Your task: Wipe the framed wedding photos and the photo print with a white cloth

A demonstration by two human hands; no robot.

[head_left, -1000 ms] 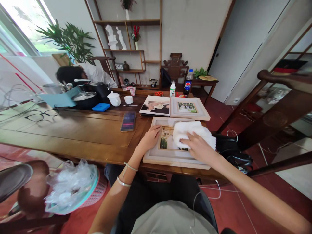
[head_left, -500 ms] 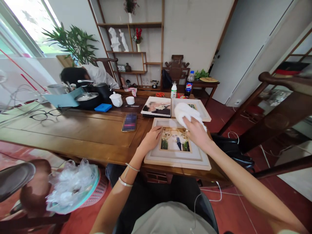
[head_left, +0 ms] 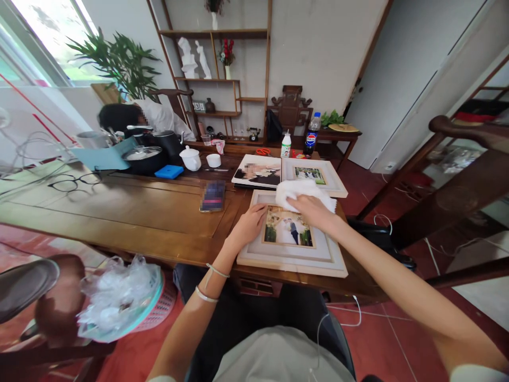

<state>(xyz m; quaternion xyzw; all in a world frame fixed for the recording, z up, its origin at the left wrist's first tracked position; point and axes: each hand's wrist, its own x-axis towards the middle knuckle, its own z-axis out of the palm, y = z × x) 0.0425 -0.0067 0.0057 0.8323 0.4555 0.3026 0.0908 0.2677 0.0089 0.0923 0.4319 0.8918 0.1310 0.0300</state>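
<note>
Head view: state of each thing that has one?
near frame: flat on table, face up.
cloth: bunched, on frame's far edge.
left hand: open, flat on frame's left edge.
right hand: closed on cloth.
cola bottle: upright, capped.
glasses: unfolded, on table.

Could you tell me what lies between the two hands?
Head view: the framed photo lies between the left hand and the right hand, which holds a cloth.

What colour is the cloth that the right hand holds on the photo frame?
White. The cloth under the right hand shows best in the head view.
</note>
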